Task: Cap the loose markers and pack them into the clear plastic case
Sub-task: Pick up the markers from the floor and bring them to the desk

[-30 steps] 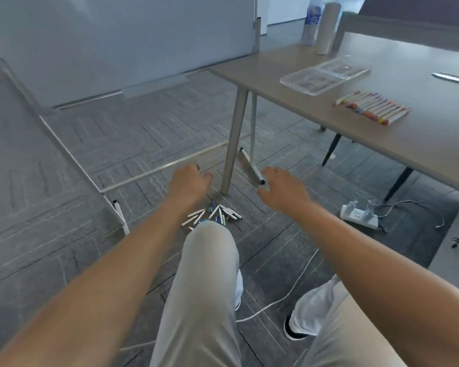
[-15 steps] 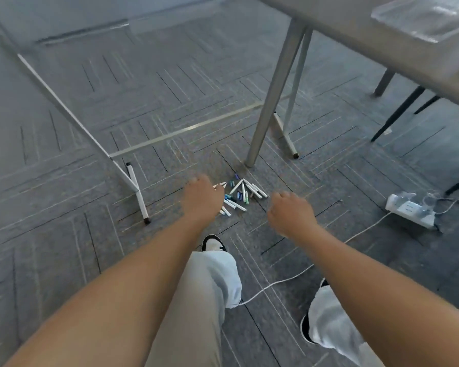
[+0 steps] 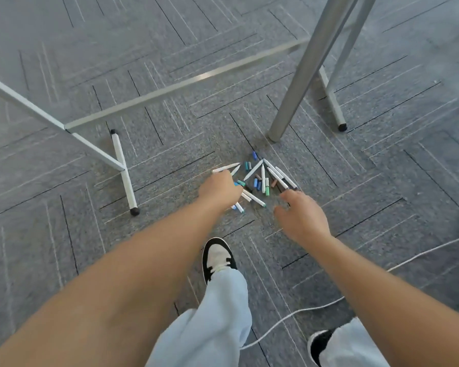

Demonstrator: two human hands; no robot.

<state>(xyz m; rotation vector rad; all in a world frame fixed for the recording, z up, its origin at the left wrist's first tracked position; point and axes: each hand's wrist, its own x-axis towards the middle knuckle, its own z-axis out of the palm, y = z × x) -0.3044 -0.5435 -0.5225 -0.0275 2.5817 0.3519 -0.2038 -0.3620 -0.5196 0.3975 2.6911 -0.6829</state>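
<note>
Left fingers: the left hand [image 3: 219, 190] is down on the left side of the pile. Its fingers curl under and are hidden, so I cannot tell if they hold anything.
Right fingers: the right hand [image 3: 301, 217] has its fingers a little apart and loose. The tips are just beside the pens and hold nothing.
Markers: the markers [image 3: 260, 178] lie flat in a messy pile on the floor [image 3: 64, 247], near the foot of the desk leg [image 3: 300, 78]. The white pens point many ways. Small blue and green caps [image 3: 256, 183] lie loose among them.
Arms: both arms reach forward and down. A shoe [image 3: 217, 255] is just behind the pile.
</note>
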